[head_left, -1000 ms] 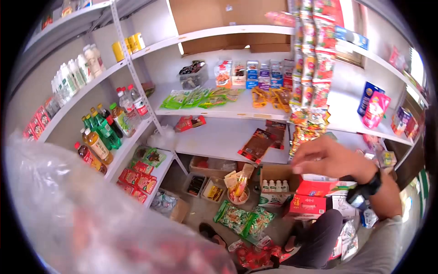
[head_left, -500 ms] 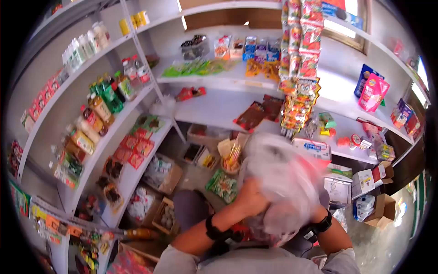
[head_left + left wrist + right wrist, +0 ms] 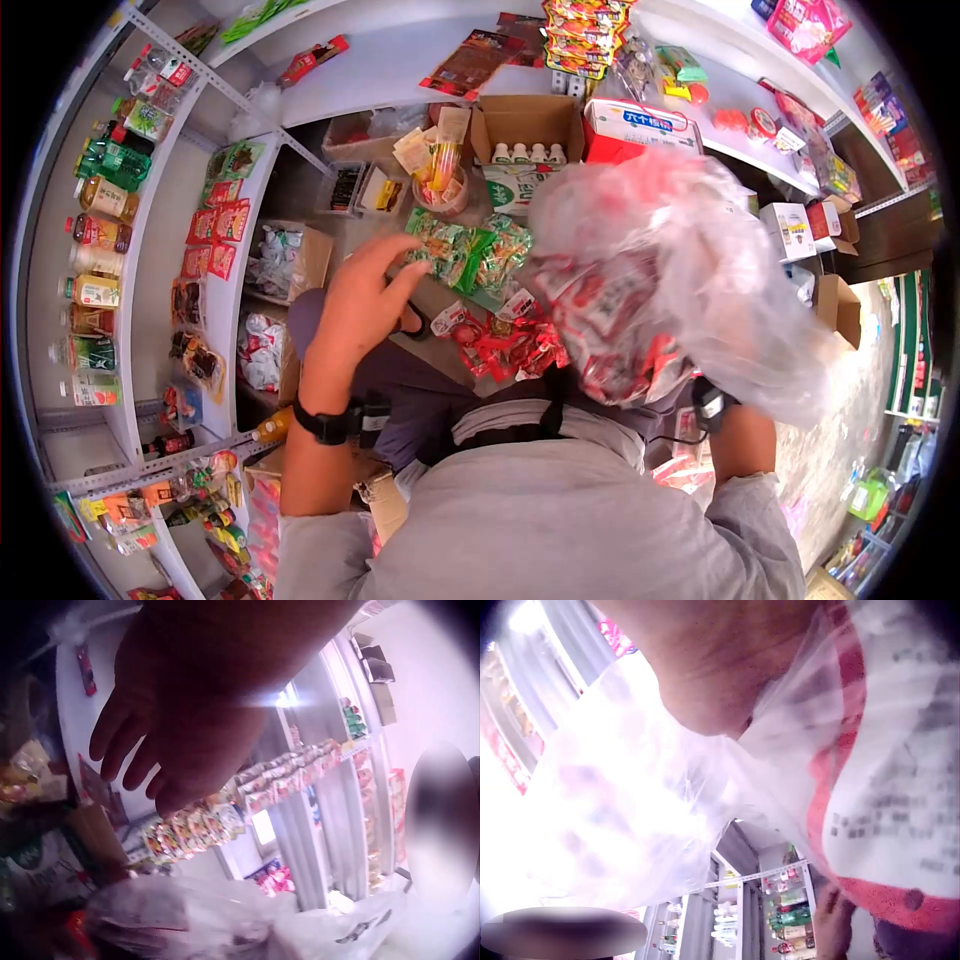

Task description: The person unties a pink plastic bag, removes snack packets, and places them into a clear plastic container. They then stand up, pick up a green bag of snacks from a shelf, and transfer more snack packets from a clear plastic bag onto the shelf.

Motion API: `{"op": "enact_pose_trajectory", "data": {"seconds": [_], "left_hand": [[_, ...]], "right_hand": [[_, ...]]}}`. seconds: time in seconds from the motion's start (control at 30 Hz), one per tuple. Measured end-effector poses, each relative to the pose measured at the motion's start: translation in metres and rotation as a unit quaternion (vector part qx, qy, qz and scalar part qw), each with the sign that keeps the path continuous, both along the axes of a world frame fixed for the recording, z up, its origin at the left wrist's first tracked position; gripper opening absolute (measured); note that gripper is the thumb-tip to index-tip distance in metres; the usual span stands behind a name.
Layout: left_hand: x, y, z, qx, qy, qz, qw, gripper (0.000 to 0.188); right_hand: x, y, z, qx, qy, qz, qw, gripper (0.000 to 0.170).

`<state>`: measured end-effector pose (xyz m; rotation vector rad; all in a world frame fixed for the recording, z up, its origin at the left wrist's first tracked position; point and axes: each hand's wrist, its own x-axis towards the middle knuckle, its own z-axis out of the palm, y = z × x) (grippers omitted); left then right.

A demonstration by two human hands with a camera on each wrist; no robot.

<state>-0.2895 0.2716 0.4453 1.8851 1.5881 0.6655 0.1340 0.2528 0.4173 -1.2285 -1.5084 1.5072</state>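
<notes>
The bag (image 3: 650, 270), slanting down rightward, was against my right hand (image 3: 712, 667), whose grip I couldn't tell; my left hand (image 3: 368, 292), empty, fingers loosely spread, was farther off, leftward.

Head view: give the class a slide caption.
Left hand empty, a plastic bag of packets at right, shelves around.

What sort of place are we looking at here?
Probably a small grocery shop or its stockroom: a row of drink bottles, hanging strips of snack packets and an open carton all suggest it.
</notes>
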Motion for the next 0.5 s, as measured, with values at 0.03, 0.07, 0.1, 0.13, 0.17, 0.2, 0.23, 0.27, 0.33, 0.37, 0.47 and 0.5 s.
{"op": "enact_pose_trajectory", "data": {"seconds": [0.03, 0.07, 0.1, 0.13, 0.17, 0.2, 0.23, 0.27, 0.33, 0.37, 0.47, 0.5], "left_hand": [[-0.013, -0.010, -0.014, 0.008, 0.063, 0.012, 0.998, 0.027], [-0.019, -0.021, -0.021, -0.011, 0.047, 0.026, 0.998, 0.025], [-0.022, -0.032, -0.027, -0.032, 0.031, 0.039, 0.998, 0.023], [-0.022, -0.041, -0.031, -0.054, 0.015, 0.052, 0.997, 0.021], [-0.020, -0.050, -0.035, -0.054, 0.017, 0.050, 0.997, 0.021], [-0.018, -0.057, -0.037, -0.052, 0.018, 0.049, 0.997, 0.021], [-0.016, -0.062, -0.038, -0.047, 0.019, 0.048, 0.998, 0.020], [-0.015, -0.066, -0.041, -0.048, 0.011, 0.045, 0.998, 0.020], [-0.010, -0.073, -0.046, -0.052, -0.008, 0.040, 0.998, 0.019], [-0.006, -0.075, -0.043, -0.065, -0.008, 0.033, 0.997, 0.018], [-0.004, -0.081, -0.053, -0.067, -0.014, 0.035, 0.997, 0.018], [-0.005, -0.083, -0.054, -0.066, -0.014, 0.031, 0.997, 0.019]], "right_hand": [[0.014, -0.006, -0.003, -0.001, -0.009, -0.026, 1.000, 0.091], [0.025, -0.011, -0.005, 0.001, -0.016, -0.048, 0.999, 0.091], [0.033, -0.015, -0.009, 0.002, -0.020, -0.065, 0.998, 0.090], [0.039, -0.020, -0.013, 0.003, -0.025, -0.080, 0.996, 0.090], [0.043, -0.023, -0.018, 0.003, -0.027, -0.092, 0.995, 0.089], [0.047, -0.023, -0.019, 0.007, -0.030, -0.102, 0.994, 0.088], [0.048, -0.020, -0.020, 0.015, -0.035, -0.111, 0.993, 0.088], [0.050, -0.021, -0.021, 0.019, -0.038, -0.119, 0.992, 0.087], [0.056, -0.021, -0.022, 0.026, -0.044, -0.134, 0.990, 0.086], [0.058, -0.025, -0.024, 0.025, -0.048, -0.140, 0.989, 0.085], [0.061, -0.046, -0.034, 0.008, -0.056, -0.154, 0.986, 0.083], [0.061, -0.052, -0.038, 0.002, -0.059, -0.157, 0.986, 0.083]]}}
